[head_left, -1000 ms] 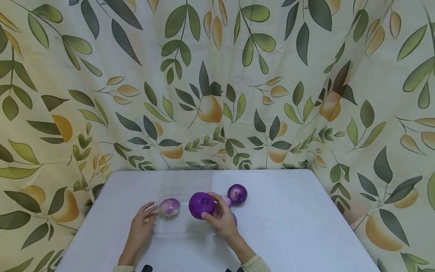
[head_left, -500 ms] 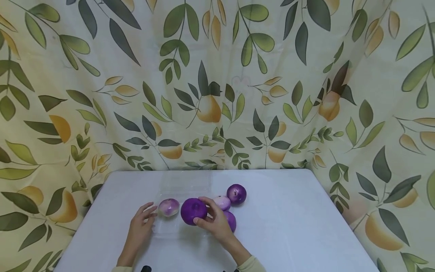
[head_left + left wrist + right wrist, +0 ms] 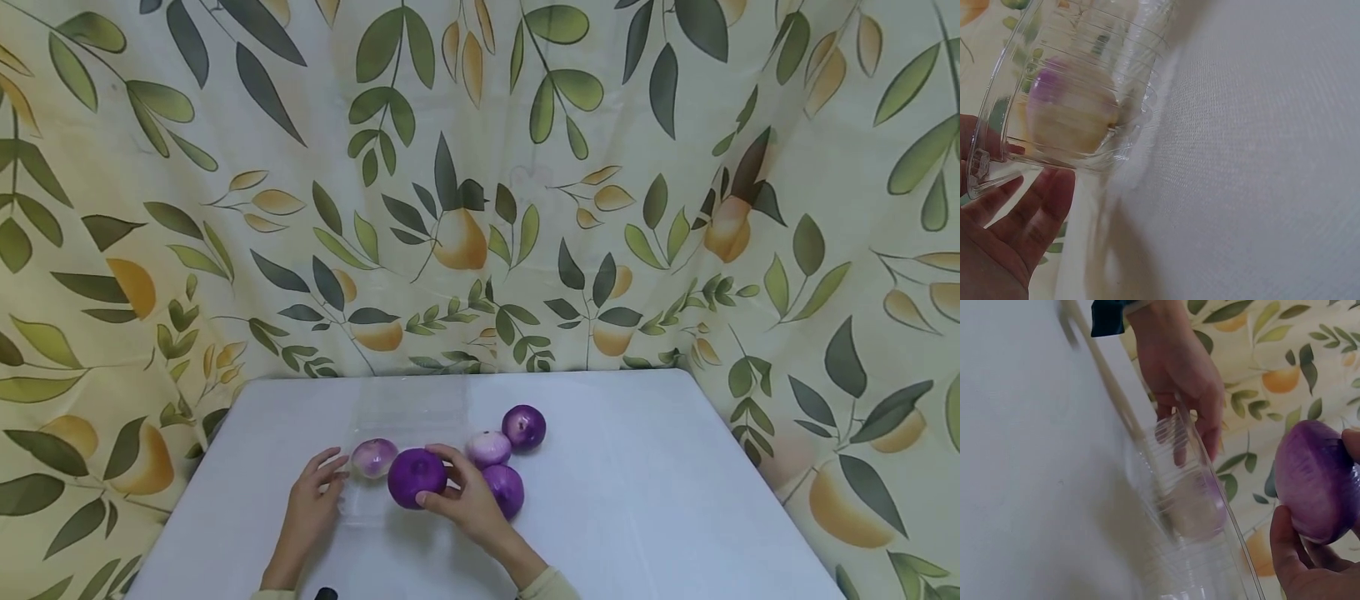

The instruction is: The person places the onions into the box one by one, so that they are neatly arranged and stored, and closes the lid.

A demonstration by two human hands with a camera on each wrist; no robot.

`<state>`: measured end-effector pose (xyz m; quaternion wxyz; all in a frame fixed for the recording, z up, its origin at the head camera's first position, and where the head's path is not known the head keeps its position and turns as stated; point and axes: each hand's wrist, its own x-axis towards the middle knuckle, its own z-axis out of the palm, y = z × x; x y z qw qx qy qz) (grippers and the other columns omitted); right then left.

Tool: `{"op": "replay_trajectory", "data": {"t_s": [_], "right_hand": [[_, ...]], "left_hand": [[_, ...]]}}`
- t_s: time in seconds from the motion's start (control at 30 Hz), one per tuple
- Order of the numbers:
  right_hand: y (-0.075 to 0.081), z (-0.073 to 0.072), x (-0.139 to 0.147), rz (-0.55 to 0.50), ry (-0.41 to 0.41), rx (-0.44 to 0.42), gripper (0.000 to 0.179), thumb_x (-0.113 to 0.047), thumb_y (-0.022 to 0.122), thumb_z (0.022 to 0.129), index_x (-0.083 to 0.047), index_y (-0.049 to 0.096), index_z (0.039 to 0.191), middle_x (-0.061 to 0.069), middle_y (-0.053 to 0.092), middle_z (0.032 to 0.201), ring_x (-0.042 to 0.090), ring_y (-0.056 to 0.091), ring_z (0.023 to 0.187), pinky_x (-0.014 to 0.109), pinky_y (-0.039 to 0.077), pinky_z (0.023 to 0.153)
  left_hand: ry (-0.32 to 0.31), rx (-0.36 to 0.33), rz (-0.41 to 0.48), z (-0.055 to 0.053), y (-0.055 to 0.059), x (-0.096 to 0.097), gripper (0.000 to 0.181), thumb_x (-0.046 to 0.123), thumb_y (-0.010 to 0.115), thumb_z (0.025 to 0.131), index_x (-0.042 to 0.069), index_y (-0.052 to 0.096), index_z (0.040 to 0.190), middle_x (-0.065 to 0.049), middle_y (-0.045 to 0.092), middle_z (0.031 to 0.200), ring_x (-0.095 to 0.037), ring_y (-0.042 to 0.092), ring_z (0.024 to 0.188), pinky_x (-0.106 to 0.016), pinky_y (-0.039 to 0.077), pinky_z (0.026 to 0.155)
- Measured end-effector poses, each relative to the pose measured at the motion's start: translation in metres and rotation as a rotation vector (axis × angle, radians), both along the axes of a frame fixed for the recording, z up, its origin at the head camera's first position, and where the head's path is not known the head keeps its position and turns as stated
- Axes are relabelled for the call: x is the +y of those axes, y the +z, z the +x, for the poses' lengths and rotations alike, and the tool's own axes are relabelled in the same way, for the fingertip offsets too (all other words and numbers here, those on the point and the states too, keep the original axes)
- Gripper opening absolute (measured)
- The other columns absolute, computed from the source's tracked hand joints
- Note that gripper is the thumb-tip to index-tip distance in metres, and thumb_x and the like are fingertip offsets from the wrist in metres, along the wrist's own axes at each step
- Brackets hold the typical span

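Observation:
My right hand (image 3: 471,498) holds a dark purple onion (image 3: 417,478) between thumb and fingers, above the near part of a clear plastic container (image 3: 367,515). In the right wrist view this onion (image 3: 1313,481) hangs apart from the container wall. A paler purple-and-white onion (image 3: 374,458) lies inside the container at its left side. My left hand (image 3: 309,500) is at the container's left end; in the left wrist view its loosely extended fingers (image 3: 1054,197) touch the ribbed plastic beside the rim. The pale onion (image 3: 1072,106) shows through the wall there.
Right of the container, three more onions sit close together on the white table (image 3: 645,483): a dark one (image 3: 523,427) at the back, a pale one (image 3: 489,448) and a purple one (image 3: 503,490) nearer. A leaf-patterned curtain (image 3: 480,208) hangs behind the table.
My right hand has carried the dark purple onion leftward and a little nearer to me, uncovering the pale and purple onions on the right. My left hand has stayed at the container's left end.

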<state>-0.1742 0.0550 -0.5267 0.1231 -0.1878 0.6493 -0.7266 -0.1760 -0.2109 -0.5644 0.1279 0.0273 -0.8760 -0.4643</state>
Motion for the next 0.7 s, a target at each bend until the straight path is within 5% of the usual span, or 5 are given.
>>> {"op": "replay_trajectory", "data": {"t_s": [0.7], "right_hand": [[-0.005,-0.006,-0.026,0.117,-0.008,-0.015,0.064,-0.008,0.077,0.082,-0.014,0.050,0.140,0.016,0.051,0.136,0.023,0.064,0.106,0.026,0.058,0.086]], "left_hand": [[0.001,0.010,0.011,-0.001,-0.003,-0.002,0.034,-0.004,0.053,0.091,-0.004,0.065,0.123,-0.013,0.054,0.141,-0.032,0.068,0.105,-0.016,0.056,0.070]]}}
